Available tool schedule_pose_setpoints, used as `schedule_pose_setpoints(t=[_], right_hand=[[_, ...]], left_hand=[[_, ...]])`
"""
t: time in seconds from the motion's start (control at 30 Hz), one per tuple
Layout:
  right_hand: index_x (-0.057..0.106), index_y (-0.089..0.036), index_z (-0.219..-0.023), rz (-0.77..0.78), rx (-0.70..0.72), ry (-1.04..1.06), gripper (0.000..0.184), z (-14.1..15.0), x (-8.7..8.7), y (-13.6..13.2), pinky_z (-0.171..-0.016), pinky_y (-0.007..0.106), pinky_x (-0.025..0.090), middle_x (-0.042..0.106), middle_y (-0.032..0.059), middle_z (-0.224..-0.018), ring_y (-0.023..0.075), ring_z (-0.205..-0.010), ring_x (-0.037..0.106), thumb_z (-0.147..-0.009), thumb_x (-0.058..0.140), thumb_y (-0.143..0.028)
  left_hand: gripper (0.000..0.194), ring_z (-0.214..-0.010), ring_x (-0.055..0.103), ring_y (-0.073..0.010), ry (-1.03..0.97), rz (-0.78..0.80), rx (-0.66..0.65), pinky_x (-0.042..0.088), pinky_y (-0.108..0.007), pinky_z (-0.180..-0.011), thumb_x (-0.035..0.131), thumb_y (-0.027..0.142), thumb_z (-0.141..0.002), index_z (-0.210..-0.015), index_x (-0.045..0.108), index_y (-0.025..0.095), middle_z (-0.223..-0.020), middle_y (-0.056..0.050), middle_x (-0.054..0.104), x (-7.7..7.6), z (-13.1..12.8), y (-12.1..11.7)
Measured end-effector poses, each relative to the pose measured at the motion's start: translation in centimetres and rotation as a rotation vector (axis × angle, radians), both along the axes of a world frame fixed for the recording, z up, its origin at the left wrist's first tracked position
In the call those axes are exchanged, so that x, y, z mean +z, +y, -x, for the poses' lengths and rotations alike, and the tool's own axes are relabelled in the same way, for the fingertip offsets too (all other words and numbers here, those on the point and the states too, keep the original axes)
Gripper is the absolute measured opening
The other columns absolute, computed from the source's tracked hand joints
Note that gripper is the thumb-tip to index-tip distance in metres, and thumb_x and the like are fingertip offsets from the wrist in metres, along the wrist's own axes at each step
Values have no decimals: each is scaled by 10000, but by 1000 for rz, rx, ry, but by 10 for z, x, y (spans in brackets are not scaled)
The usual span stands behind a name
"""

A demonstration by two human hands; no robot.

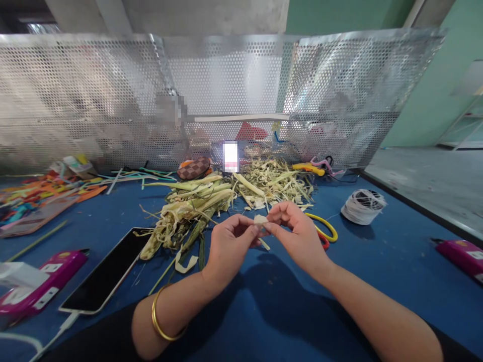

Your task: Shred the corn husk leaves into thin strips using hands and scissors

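Note:
Between my two hands is a small pale piece of dried plant strip, raised over the blue table. My left hand pinches it from the left between thumb and fingers. From the other side, the thumb and fingertips of my right hand close on the same piece. A short green-white end sticks out below the fingers. Just beyond lie a bundle of dried leaf stalks and a heap of shredded strips. Scissors with yellow and red handles are partly hidden behind my right hand.
A roll of white string stands at right. On the left lie a charging tablet, a purple power strip and colourful scraps. A perforated metal screen closes off the back; a yellow-handled tool lies before it.

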State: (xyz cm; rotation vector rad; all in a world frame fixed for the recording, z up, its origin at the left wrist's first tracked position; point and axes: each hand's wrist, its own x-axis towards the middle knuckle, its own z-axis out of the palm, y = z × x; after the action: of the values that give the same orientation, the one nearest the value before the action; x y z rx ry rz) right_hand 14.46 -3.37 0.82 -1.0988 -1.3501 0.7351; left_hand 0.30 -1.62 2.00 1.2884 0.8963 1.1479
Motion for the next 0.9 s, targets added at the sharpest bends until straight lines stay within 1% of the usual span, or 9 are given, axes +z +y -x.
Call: schedule_pose_setpoints(t=[0.07, 0.13, 0.3, 0.4, 0.47, 0.53, 0.73, 0.8, 0.9], right_hand=[[487, -219, -886, -5, -3, -8, 191, -1, -1, 0, -646, 322, 516, 600, -10, -730, 162, -667, 611, -763, 631, -240], [499, -223, -908, -61, -10, -85, 170, -3, -3, 0, -652, 317, 512, 604, -4, -750, 163, -684, 611, -788, 618, -243], [568, -237, -949, -368, -66, -508, 97, -9, -2, -2, -742, 332, 470, 649, 34, -880, 180, -802, 599, -864, 540, -198], [585, -237, -895, -488, -77, -635, 116, -11, 2, -3, -753, 333, 452, 655, 34, -853, 186, -819, 596, -891, 493, -166], [585, -235, -855, -478, -71, -638, 140, -10, 3, -3, -739, 328, 449, 647, 30, -819, 185, -803, 591, -895, 479, -154], [579, -232, -825, -424, -71, -582, 140, -9, 3, -3, -730, 320, 447, 639, 27, -811, 181, -794, 585, -890, 484, -152], [573, -212, -765, -192, -31, -279, 79, -5, 2, -3, -667, 281, 463, 626, 11, -747, 162, -721, 580, -843, 563, -204], [574, -206, -772, -133, -5, -219, 62, -4, 4, -4, -648, 279, 468, 616, 5, -715, 157, -686, 581, -832, 573, -218], [569, -202, -784, -96, 16, -180, 58, -4, 6, -5, -642, 284, 473, 611, 0, -692, 155, -669, 585, -826, 580, -240]], left_hand=[[145, -473, 563, -80, -51, 45, -9, 445, -178, -489, 687, 253, -663, -649, 595, 142, -575, -3, 653, 0, 0, 0], [158, -451, 552, -78, -106, 105, -30, 425, -175, -463, 690, 252, -656, -639, 577, 142, -567, -5, 650, 0, 0, 0], [154, -435, 539, -76, -189, 210, -76, 409, -175, -443, 700, 243, -637, -646, 592, 134, -550, -4, 635, 0, 1, 2], [162, -448, 543, -75, -186, 234, -87, 413, -173, -451, 712, 251, -635, -644, 609, 126, -556, -8, 634, 2, 1, 3], [172, -454, 548, -77, -172, 230, -87, 412, -172, -450, 716, 260, -638, -632, 606, 128, -563, -11, 637, 3, 2, 2], [173, -469, 557, -83, -149, 200, -81, 412, -173, -448, 713, 269, -649, -635, 612, 130, -584, -17, 649, 3, 2, 2], [133, -496, 550, -91, -25, 0, -21, 432, -180, -467, 690, 263, -670, -666, 663, 132, -557, -9, 636, 0, 3, 4], [117, -507, 557, -96, 24, -62, 5, 447, -185, -484, 681, 252, -671, -683, 678, 136, -553, -4, 632, -1, 2, 5], [106, -512, 566, -99, 52, -109, 24, 458, -187, -490, 675, 249, -673, -701, 684, 146, -564, 3, 636, -1, 2, 6]])
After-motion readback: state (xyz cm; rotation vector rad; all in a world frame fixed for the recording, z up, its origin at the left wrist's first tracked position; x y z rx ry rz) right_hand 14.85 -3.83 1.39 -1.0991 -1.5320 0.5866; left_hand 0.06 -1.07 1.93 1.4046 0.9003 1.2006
